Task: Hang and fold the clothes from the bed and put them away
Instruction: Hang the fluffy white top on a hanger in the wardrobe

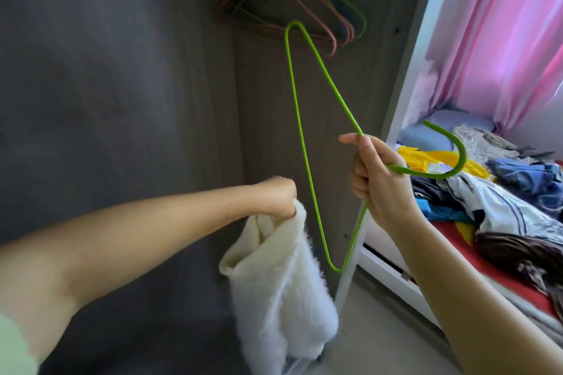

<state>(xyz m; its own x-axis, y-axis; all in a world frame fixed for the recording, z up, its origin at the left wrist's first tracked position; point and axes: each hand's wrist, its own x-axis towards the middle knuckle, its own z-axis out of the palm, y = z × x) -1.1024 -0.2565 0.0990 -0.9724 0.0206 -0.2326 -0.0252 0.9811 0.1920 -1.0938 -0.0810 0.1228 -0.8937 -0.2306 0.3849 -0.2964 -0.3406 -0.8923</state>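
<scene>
- Sweater (283, 292): white and fluffy, it hangs bunched from the left hand (275, 199) at lower centre, in front of the dark wardrobe wall (106, 85). That grip is a closed fist clenched round a gathered edge at the sweater's top.
- It looks soft, limp and light, with a fuzzy pile that could snag on a wire end. It will likely sag and slip unless taken at the neck or shoulder seams, so those are the places to hold while the hanger goes in.
- Hanger (307, 137): thin green wire, turned on end between the two hands, one corner up toward the spare hangers (292, 12) on the wardrobe rail, the other corner low beside the sweater. It looks stiff but springy, and light.
- Right hand (377, 179): its grip is curled round the hanger at the neck, thumb pressed on the wire, with the hook arching out to the right.
- Judged step: feeding one hanger corner into the sweater's opening; the two are not yet joined.
- Bed (475, 268): at far right, carrying a heap of mixed clothes (499, 179) not yet sorted, with a pink curtain (502, 39) behind.
</scene>
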